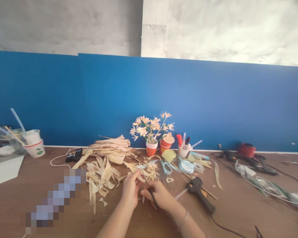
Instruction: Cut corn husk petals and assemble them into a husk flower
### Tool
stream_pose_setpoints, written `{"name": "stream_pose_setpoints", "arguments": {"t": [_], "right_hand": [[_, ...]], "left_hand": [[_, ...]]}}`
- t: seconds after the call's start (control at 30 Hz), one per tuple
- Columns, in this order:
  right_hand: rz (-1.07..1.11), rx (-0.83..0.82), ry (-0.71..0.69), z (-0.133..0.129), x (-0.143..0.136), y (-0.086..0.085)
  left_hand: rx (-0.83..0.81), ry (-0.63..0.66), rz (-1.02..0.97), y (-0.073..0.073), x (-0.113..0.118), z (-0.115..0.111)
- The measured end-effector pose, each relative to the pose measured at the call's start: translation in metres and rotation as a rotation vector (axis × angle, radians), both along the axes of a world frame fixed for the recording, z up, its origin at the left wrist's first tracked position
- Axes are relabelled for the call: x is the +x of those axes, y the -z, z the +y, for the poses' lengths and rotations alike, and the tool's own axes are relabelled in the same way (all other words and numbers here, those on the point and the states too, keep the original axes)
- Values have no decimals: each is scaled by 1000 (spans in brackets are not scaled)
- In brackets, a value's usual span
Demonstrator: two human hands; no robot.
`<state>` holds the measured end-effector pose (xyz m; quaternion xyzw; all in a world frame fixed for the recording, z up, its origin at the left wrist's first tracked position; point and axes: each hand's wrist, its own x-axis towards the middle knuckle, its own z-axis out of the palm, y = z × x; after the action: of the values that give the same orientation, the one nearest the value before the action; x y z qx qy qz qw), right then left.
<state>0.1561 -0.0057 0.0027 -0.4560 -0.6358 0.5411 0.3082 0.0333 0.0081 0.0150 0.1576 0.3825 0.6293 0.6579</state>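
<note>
A: Where were the two hands?

B: On the near side of the flower cup (151,150), the red one with pale flowers (154,124) standing in it

A: What did the left hand (132,187) have?

B: Its thumb and fingers were pinched on a pale strip (140,178), in front of the flower cup and slightly to its left

A: And the right hand (158,195)?

B: Its fingers were curled round the dark scissors (153,197), also in front of the flower cup, with the blades up by the strip; I couldn't tell whether the blades were parted

A: What lay about them?

B: Dry husks (105,173) were heaped left of the flower cup. A second red cup (165,144) stood just to its right, with a small white cup (183,152) further right. Blue ribbon (186,166) lay to its right and nearer, and a glue gun (201,195) nearer still
</note>
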Motion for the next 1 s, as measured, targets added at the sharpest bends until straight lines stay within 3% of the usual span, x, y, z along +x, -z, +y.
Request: {"name": "stream_pose_setpoints", "arguments": {"t": [0.2, 0.43, 0.67, 0.8, 1.0], "right_hand": [[-16, -29, -50, -4, 4, -8], [77, -252, -279, -7, 25, -25], [49, -249, -287, -6, 36, -29], [36, -243, -273, -5, 36, -28], [24, -204, -277, -6, 34, -26]], "left_hand": [[41, -17, 57, 0, -4, 3], [86, -203, 142, -7, -30, 18], [180, -31, 442, -5, -38, 22], [196, 32, 447, -3, -38, 23], [207, 28, 436, -4, -39, 21]]}}
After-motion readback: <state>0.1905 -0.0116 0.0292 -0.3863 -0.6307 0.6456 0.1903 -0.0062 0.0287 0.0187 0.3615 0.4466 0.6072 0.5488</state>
